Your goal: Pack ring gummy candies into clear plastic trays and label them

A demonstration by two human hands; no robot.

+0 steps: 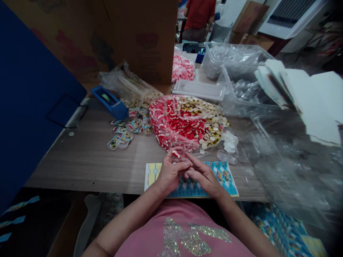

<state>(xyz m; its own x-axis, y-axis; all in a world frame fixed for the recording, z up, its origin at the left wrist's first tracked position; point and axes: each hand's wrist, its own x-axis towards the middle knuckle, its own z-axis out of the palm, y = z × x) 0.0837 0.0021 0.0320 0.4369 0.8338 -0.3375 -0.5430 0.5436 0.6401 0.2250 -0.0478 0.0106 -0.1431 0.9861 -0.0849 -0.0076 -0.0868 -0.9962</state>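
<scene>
A small clear plastic case (182,154) with a red-and-white piece in it is held in front of me. My left hand (170,173) is closed around the case, thumb across its near side. The fingers of my right hand (205,178) are closed at the case's right side, partly hidden behind the left thumb. Beneath both hands lies a blue sticker sheet (221,175), its left end peeled to yellow backing. Just beyond them sits an open clear bag (160,121) of red-and-white pieces and yellowish eye-like discs (213,130).
Several filled cases (124,139) lie left, near a blue tape dispenser (111,103). One empty clear case (227,157) rests right of the sheet. Clear bins (227,75) and white cards (316,100) stand right; a cardboard box (139,43) is behind. A person in red (200,16) is farther back.
</scene>
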